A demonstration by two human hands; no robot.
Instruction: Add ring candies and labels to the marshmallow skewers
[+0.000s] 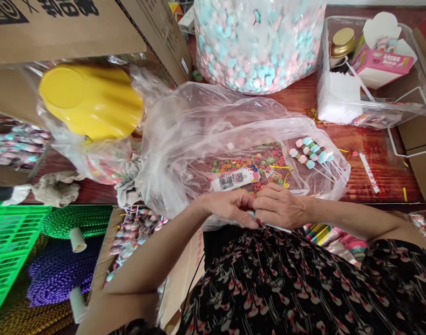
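My left hand (pixel 233 207) and my right hand (pixel 280 206) meet close to my body, at the front edge of a clear plastic bag. Both sets of fingers are closed around a small candy skewer; its white stick (pixel 278 228) pokes out under my right hand. A bit of pale blue shows between the fingers, and the rest is hidden. Ring-shaped candies (pixel 233 164) in several colours lie in the open plastic bag (pixel 206 116), beside a white printed packet (pixel 236 178). Finished-looking marshmallow skewers (pixel 311 151) rest on the bag's right part.
Behind stands a big bag of pink and blue marshmallows (pixel 260 51). A clear bin (pixel 373 109) holds a jar and a pink box at right. To the left are a yellow scalloped container (pixel 90 100), a cardboard box (pixel 76 37) and a green basket (pixel 13 251).
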